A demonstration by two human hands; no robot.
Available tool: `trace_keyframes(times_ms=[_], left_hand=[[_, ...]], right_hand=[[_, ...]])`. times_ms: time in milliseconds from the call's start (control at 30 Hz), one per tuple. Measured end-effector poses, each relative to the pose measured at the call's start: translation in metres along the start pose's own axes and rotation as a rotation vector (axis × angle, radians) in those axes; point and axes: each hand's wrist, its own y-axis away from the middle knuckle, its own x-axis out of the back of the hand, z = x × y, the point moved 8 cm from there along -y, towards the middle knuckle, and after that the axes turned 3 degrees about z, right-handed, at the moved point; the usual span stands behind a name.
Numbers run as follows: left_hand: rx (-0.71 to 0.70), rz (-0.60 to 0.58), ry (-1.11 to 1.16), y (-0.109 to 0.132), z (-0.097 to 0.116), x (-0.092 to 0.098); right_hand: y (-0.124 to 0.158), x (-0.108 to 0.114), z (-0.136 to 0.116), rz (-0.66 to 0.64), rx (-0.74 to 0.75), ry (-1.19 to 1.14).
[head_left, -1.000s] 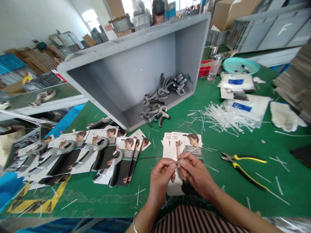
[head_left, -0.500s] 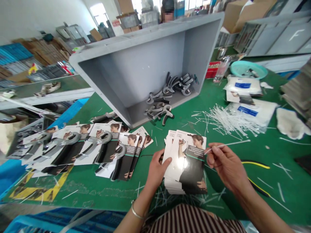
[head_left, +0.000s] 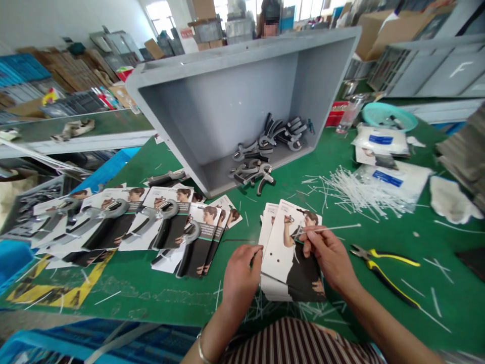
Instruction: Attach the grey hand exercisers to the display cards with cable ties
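My left hand is at the left edge of a stack of printed backing cards, thumb and forefinger closed on the top card. That card shows a printed person and small punched holes. My right hand pinches a white cable tie, which lies across the card's upper right part. Right of that hand, side cutters with yellow and black handles rest on the green table. A loose pile of white cable ties is beyond it.
A grey crate lies on its side with several grey and black clamp-like tools at its opening. Cards with similar tools overlap at left. Packaged ties, a white glove and a turquoise dish are at right.
My right hand has moved left, bringing the cable tie over the top card. The top card looks tilted, and my left hand has shifted slightly down. The side cutters are more fully visible.
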Motion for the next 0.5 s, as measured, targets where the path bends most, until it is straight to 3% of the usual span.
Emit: trace_keyframes(times_ms=[133,267,433,500], left_hand=[[0.152,-0.171,0.208,-0.003,0.002,-0.014],[0.282,-0.125,0.506,0.009,0.007,-0.012],[0.317,-0.234,0.456,0.030,0.007,-0.026],[0.323,-0.212,0.479,0.026,0.004,-0.025]], right_hand=[[0.005,-0.003,-0.003,0.048,0.129,0.118],[0.013,-0.001,-0.007,0.097,0.179,0.119],[0.015,-0.002,-0.007,0.111,0.192,0.126],[0.012,-0.003,-0.008,0.095,0.186,0.134]])
